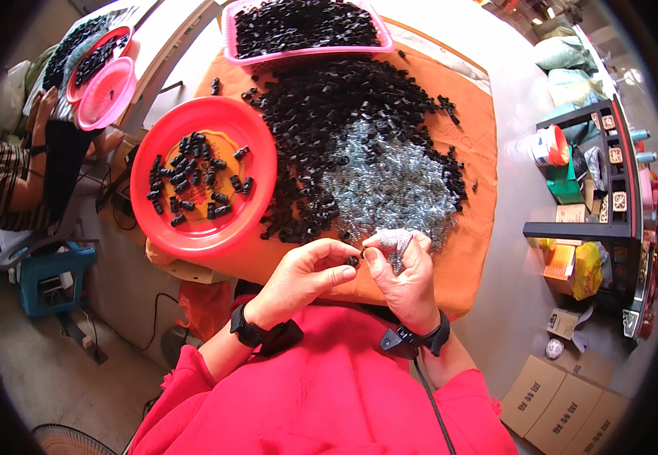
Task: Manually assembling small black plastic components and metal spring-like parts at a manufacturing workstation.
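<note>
In front of my body, above the near edge of the orange-covered table, my two hands meet fingertip to fingertip. My left hand (310, 274) pinches a small black plastic piece (353, 261) between thumb and fingers. Closed in a pinch beside it is my right hand (407, 282); whatever is in its fingertips is too small to name. A whitish wrap (395, 240) covers one of its fingers. Just beyond lies a heap of small silvery, spring-like pieces (389, 186), with a larger pile of black plastic pieces (336, 95) around its far and left sides.
A red round tray (149, 216) holding several black assembled-looking pieces stands at left. At the far edge is a pink basket (310, 55) full of black pieces. Another person (18, 178) sits at far left near a pink bowl (107, 95). A dark shelf (609, 231) stands right.
</note>
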### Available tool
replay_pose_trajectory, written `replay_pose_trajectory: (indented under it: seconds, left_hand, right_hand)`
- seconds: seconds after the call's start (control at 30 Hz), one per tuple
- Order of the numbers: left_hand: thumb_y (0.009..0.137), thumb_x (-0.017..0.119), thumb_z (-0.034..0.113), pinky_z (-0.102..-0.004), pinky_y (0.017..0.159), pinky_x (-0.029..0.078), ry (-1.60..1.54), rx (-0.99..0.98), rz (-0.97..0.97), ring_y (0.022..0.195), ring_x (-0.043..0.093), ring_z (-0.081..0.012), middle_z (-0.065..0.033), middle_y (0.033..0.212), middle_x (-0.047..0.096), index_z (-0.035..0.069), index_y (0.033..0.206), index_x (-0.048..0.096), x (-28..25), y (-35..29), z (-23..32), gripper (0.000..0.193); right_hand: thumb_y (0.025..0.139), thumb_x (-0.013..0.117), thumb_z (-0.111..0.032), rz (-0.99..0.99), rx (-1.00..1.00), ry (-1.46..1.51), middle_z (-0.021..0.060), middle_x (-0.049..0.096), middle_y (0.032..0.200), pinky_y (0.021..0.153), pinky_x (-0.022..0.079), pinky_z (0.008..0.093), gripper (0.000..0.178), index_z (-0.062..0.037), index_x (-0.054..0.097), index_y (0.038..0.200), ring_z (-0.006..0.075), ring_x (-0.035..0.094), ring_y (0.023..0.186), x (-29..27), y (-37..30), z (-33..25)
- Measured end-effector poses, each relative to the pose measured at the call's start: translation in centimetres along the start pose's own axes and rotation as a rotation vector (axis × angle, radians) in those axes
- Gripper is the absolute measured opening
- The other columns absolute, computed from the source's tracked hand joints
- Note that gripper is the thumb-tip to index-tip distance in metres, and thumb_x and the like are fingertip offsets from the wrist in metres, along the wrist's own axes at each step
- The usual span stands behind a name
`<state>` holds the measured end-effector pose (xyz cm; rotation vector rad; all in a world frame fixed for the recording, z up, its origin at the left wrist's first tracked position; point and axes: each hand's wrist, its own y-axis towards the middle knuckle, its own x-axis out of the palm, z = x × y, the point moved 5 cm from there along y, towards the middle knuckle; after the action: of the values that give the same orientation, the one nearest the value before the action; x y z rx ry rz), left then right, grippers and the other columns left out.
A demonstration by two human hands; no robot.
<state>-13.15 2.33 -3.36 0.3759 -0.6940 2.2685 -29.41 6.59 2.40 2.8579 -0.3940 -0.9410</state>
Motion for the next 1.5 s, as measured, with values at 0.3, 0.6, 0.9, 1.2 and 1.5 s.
replay_pose_trajectory:
  seconds: [0.3, 0.6, 0.9, 1.2, 1.5]
  left_hand:
    - [0.097, 0.073, 0.009, -0.0242, 0.09, 0.054, 0.053, 0.084, 0.023, 0.102, 0.064, -0.0069, -0.001, 0.111, 0.071, 0.0, 0.123, 0.066, 1.6, 0.7, 0.2, 0.028]
    - [0.1, 0.071, 0.018, -0.0245, 0.088, 0.054, -0.012, 0.045, 0.032, 0.095, 0.065, -0.0076, -0.0022, 0.104, 0.07, -0.001, 0.118, 0.068, 1.6, 0.5, 0.3, 0.026]
    - [0.102, 0.068, 0.02, -0.0231, 0.078, 0.055, -0.248, -0.133, 0.042, 0.083, 0.065, -0.0066, 0.0002, 0.096, 0.07, 0.004, 0.106, 0.069, 1.1, 0.3, -0.1, 0.017]
    - [0.103, 0.066, 0.021, -0.0253, 0.08, 0.057, -0.304, -0.212, 0.021, 0.091, 0.069, -0.0093, -0.0014, 0.1, 0.072, 0.004, 0.105, 0.07, 1.7, -0.1, 0.2, 0.018]
    - [0.103, 0.066, 0.023, -0.0292, 0.086, 0.057, -0.2, -0.185, -0.054, 0.092, 0.07, -0.0131, -0.0044, 0.099, 0.073, 0.002, 0.104, 0.071, 1.0, -0.6, -1.1, 0.022]
  right_hand:
    - [0.089, 0.076, -0.009, 0.1, -0.103, -0.137, -0.0016, 0.068, 0.087, 0.088, 0.033, 0.0386, 0.013, -0.0139, 0.068, 0.099, 0.0183, 0.061, 0.078, -0.6, -1.1, -0.4]
    - [0.088, 0.077, -0.009, 0.07, -0.194, -0.234, -0.0001, 0.068, 0.086, 0.088, 0.034, 0.0404, 0.013, -0.0111, 0.069, 0.098, 0.0204, 0.062, 0.076, -0.8, -1.1, -1.0]
    - [0.079, 0.082, -0.019, -0.161, -0.189, -0.231, 0.0003, 0.064, 0.091, 0.092, 0.035, 0.0432, 0.039, -0.0072, 0.069, 0.113, 0.0189, 0.062, 0.085, -1.1, -1.1, -2.6]
    - [0.079, 0.08, -0.024, -0.077, -0.41, -0.6, 0.0009, 0.06, 0.093, 0.092, 0.036, 0.0452, 0.042, -0.0023, 0.068, 0.113, 0.0176, 0.059, 0.086, -0.2, -2.2, -2.2]
    - [0.08, 0.08, -0.022, -0.078, -0.528, -0.576, 0.0036, 0.058, 0.09, 0.093, 0.039, 0.0468, 0.037, 0.0001, 0.068, 0.107, 0.0203, 0.059, 0.085, 0.7, -3.6, -2.5]
